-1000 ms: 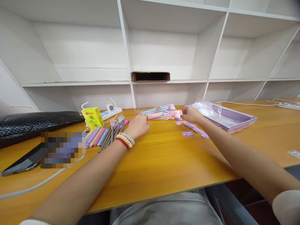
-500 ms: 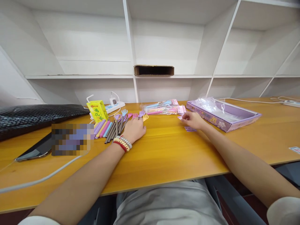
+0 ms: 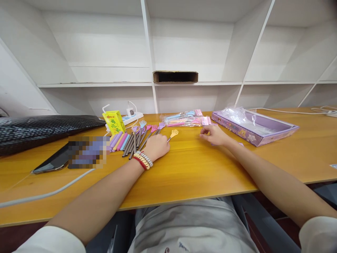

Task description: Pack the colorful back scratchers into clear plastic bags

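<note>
My left hand (image 3: 157, 147) is closed around the thin metal rod of a back scratcher (image 3: 173, 133) with a yellow hand-shaped head, which sticks out to the right. Beside it lie several more back scratchers (image 3: 154, 128) with pink, blue and purple heads and metal rods. Coloured handles (image 3: 119, 141) are lined up to their left. My right hand (image 3: 213, 135) rests low over the table with its fingers curled together. Whatever they pinch, if anything, is hidden. Small bits of a purple card (image 3: 241, 144) show around this hand.
Behind my hands lie back scratchers in clear packets (image 3: 184, 118). An open purple box (image 3: 259, 137) with clear plastic in it stands at the right. To the left are a yellow drink carton (image 3: 114, 122), a phone (image 3: 50, 160), a power strip (image 3: 133, 118) and a white cable (image 3: 65, 191).
My left hand has drawn the yellow back scratcher rightward, away from the others. My right hand now covers most of the purple cards. The view has shifted slightly.
</note>
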The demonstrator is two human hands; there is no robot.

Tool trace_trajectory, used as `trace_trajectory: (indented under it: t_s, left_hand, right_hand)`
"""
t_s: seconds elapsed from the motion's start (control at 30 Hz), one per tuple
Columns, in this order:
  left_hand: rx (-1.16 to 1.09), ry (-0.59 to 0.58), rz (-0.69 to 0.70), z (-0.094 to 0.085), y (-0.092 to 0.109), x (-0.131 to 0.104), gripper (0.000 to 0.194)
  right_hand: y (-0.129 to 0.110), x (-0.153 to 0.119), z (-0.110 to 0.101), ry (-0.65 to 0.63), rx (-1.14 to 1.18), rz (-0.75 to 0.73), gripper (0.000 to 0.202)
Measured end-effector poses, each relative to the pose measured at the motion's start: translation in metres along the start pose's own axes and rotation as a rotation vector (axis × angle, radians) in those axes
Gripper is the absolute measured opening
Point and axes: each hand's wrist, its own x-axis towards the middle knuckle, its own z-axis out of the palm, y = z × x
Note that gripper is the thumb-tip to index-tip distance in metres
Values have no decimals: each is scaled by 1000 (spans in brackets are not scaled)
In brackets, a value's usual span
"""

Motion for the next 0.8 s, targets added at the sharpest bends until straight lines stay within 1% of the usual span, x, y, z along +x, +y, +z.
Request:
trace_trajectory:
  t_s: [0.13, 0.27, 0.43, 0.67, 0.8]
  left_hand:
    - [-62, -23, 20, -2, 6, -4, 37]
    - [-78, -31, 25, -6, 9, -7, 38]
    - [-72, -91, 8, -12, 9, -10, 44]
    - [-89, -164, 93, -11, 9, -10, 40]
    - [-98, -158, 191, -11, 9, -10, 36]
  right_hand:
    - [-4, -1, 0, -24, 20, -19, 19]
    - [-4, -2, 0, -77, 20, -35, 18]
    - [-5, -2, -1, -117, 7, -43, 18]
    - [-8, -4, -1, -153, 2, -50, 19]
    - [-7, -4, 0, -178, 16, -65, 20]
